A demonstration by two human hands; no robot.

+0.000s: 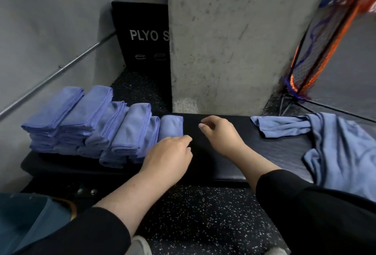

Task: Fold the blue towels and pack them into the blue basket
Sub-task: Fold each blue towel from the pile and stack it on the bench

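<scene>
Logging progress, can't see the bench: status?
Left hand and right hand empty, over bench. Folded towels stacked at left; unfolded towels at right. No basket in view.

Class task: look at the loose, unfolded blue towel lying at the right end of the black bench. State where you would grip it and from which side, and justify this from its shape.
Probably grip the unfolded towel at its far-left corner flap, coming from the left with the right hand. That flap lies flat and apart on the bench; the rest is bunched.
</scene>
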